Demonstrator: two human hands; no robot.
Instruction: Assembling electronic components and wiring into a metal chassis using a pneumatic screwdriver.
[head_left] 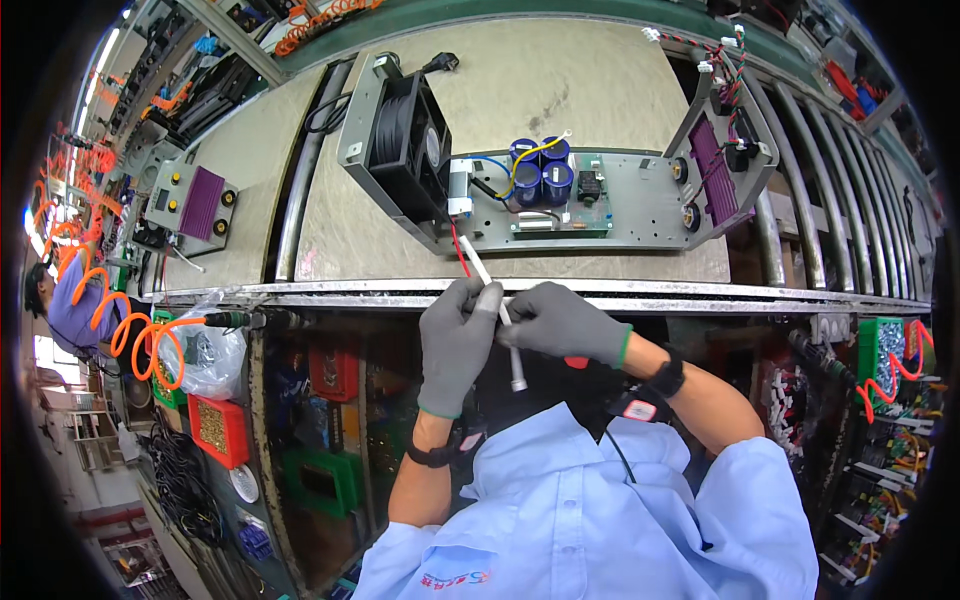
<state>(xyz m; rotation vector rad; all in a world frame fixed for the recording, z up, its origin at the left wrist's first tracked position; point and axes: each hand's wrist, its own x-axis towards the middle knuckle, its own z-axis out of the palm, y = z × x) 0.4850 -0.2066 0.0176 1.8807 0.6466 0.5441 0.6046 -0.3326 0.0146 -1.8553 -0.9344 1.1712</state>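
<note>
Both my hands wear grey gloves and meet just in front of the bench edge. A white sleeved cable (478, 262) runs down from the metal chassis (640, 215), with a small pale end piece hanging below my fingers. My left hand (458, 340) is closed round the cable, its thumb pressed on it. With its fingertips, my right hand (565, 325) pinches the same cable a little lower. Beside it a red wire (461, 252) reaches up to the chassis. On the chassis are a black fan (410, 145), several blue capacitors (541, 172) and a green circuit board (590, 215).
The chassis stands on a beige board (350, 255) with metal rollers (810, 210) to the right. Another unit (190, 205) with a purple heatsink lies at left. A red bin (218, 432) of small parts, orange coiled hoses (130, 320) and a green bin (880, 350) flank me.
</note>
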